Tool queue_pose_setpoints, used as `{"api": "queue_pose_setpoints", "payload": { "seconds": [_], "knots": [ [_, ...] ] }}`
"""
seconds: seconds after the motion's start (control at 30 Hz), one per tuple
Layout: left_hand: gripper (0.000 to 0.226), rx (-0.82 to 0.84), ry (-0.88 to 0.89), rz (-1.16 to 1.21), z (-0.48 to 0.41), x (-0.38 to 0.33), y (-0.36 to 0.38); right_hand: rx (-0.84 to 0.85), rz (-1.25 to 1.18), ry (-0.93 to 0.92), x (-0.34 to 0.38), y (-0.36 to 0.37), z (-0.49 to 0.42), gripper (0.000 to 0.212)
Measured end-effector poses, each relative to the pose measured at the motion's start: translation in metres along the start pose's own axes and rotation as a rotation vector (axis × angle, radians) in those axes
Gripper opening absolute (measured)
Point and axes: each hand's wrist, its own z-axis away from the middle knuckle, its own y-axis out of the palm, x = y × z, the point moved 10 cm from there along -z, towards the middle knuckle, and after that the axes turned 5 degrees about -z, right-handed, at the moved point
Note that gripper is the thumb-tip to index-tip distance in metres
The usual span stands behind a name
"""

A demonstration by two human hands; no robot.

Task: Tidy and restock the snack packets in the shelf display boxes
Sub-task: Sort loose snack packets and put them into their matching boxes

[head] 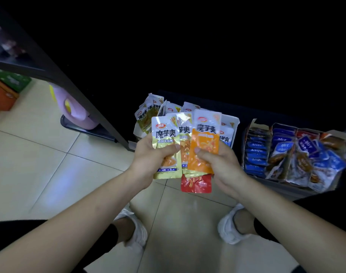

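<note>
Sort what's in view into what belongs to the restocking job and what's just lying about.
Job: yellow packet in left hand, orange packet in right hand, red packet, white display box, blue packets.
Lying about: pink jug, orange carton, green carton.

Your left hand and right hand are bare. So are the left forearm and right forearm running back from the grip toward you. Below the grip you wear chunky white mesh trainers, a left trainer and a right trainer. Black fabric trouser legs end above the ankles.
</note>
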Motion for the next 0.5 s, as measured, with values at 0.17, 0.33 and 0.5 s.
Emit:
{"api": "queue_pose_setpoints", "payload": {
  "seconds": [0.17, 0.33, 0.5],
  "knots": [
    [0.032, -0.045, -0.088, 0.073, -0.008, 0.01, -0.013, -0.017, -0.234, 0.188, -0.012, -0.007, -0.002, 0.018],
    [0.036, 0.04, -0.136, 0.116, -0.007, 0.017, 0.002, 0.1, -0.205, 0.275, -0.019, 0.008, 0.002, 0.028],
    [0.03, -0.025, -0.103, 0.104, -0.011, 0.018, -0.012, -0.039, -0.159, 0.229, -0.018, -0.011, -0.006, 0.024]
  ]
}}
